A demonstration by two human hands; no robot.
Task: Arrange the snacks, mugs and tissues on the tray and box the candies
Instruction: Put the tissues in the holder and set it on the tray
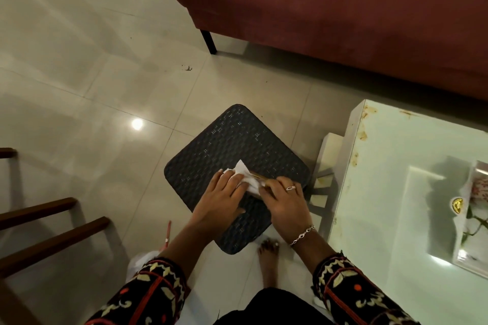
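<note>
**Tissue Folded on Woven Stool as Tray Work Waits**

A person stands over a dark woven stool (232, 155), square with rounded corners. The left hand (224, 198) presses flat, fingers spread, on a soft white tissue (244, 175) near the stool's right edge; the right hand (284, 199) pinches the tissue's edge together with a thin golden strip, too small to identify. At far right, a glossy patterned tray (472, 261) sits on the glass tabletop (390, 192). No mugs or candies show; most of the task seems to remain.
</note>
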